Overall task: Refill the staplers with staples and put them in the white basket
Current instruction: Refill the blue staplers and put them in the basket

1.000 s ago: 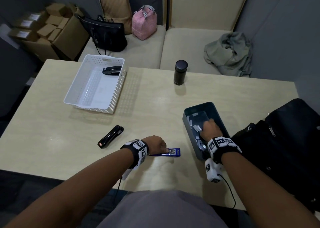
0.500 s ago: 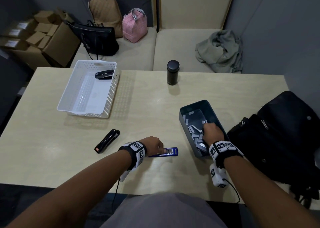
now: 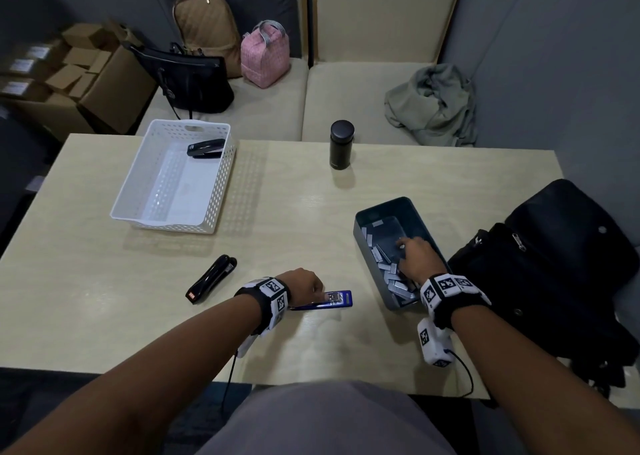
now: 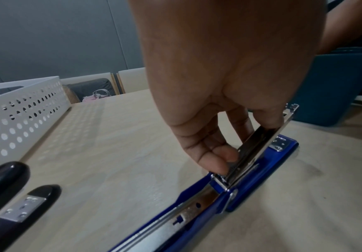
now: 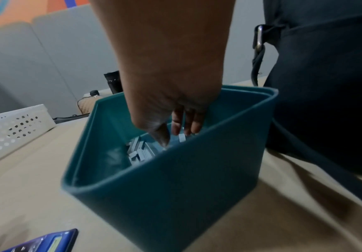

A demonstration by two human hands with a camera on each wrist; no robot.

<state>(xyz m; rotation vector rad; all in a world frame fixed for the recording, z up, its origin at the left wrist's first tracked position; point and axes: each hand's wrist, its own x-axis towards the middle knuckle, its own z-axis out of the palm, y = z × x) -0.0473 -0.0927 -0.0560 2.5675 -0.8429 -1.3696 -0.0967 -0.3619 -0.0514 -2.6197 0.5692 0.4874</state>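
Observation:
The blue stapler [image 3: 341, 299] lies opened flat near the table's front edge. My left hand [image 3: 304, 283] pinches its raised metal staple channel [image 4: 260, 145] between thumb and fingers, above the blue base [image 4: 283, 148]. My right hand [image 3: 415, 257] reaches down into the teal bin [image 3: 360, 233], its fingers [image 5: 188, 126] fairly straight over loose staple strips [image 5: 139, 153]; no clear pinch shows. One black stapler [image 3: 206, 148] lies in the white basket [image 3: 221, 191] at the far left. Another black stapler [image 3: 211, 278] lies shut on the table, left of my left hand.
A black flask [image 3: 341, 145] stands at the table's far middle. A black bag [image 3: 554, 274] fills the right side, close to the bin. Behind the table is a bench with bags and a grey garment [image 3: 429, 105]; cardboard boxes sit at the far left.
My right hand has shifted a little farther back among the staple strips in the bin. My left hand stays on the blue stapler. The head view has moved slightly.

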